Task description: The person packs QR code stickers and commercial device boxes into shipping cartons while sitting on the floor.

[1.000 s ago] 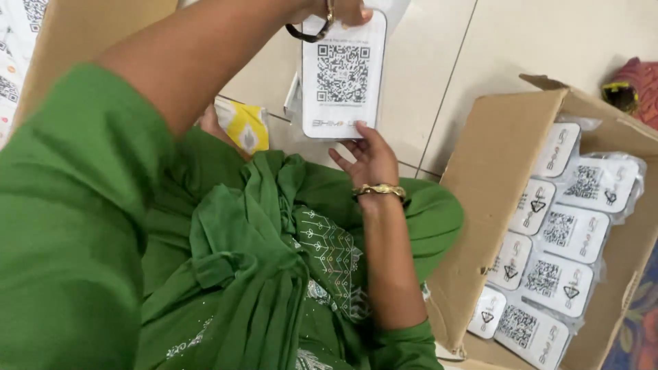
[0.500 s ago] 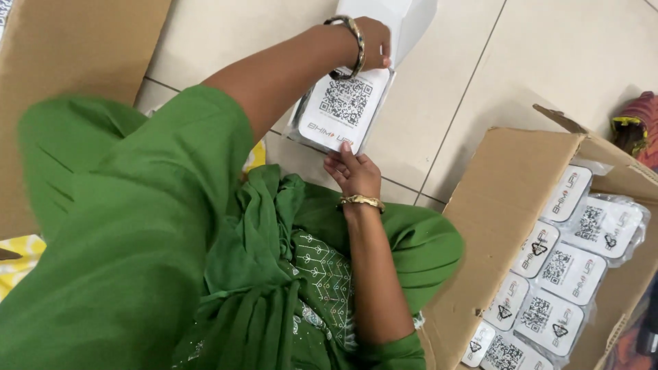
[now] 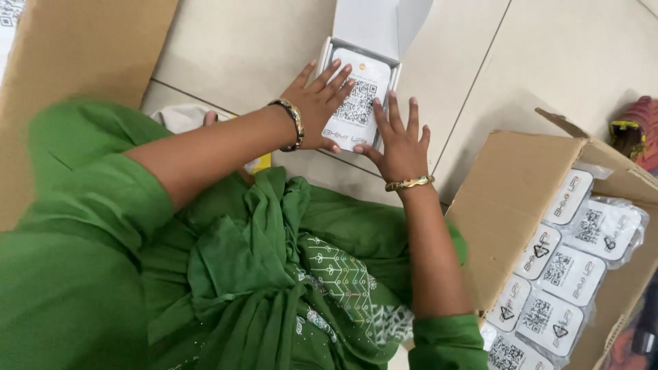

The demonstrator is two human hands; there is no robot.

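The fingers (image 3: 334, 74) of the left hand (image 3: 317, 106) were spread flat, not curled around anything, and lay across the left half of a white card (image 3: 363, 92) printed with a square black code. The fingers (image 3: 393, 109) of the right hand (image 3: 399, 140) were likewise open and fanned out, their tips resting at the card's right edge and on the rim of the box beneath it. Neither hand gripped the card; both pressed on it from above.

The card sat inside a small white box (image 3: 327, 51) on the tiled floor (image 3: 521, 62), filling most of the box's opening. The box's lid (image 3: 373, 24) stood folded back on the far side, away from the person.

A dark and gold bangle (image 3: 295, 123) circled the left wrist, and a gold bangle (image 3: 409, 183) circled the right wrist. Both forearms were bare below green sleeves (image 3: 89, 226), and green cloth with a pale stitched pattern (image 3: 343, 281) lay bunched in the person's lap, just below the hands.

To the right, well apart from the small box, an open brown carton (image 3: 521, 192) stood on the floor. It held rows of similar white cards in clear wrappers (image 3: 572, 274), packed side by side. Another large sheet of brown cardboard (image 3: 75, 55) leaned at the upper left. A red and yellow object (image 3: 637, 130) showed at the right edge, too cropped to identify.
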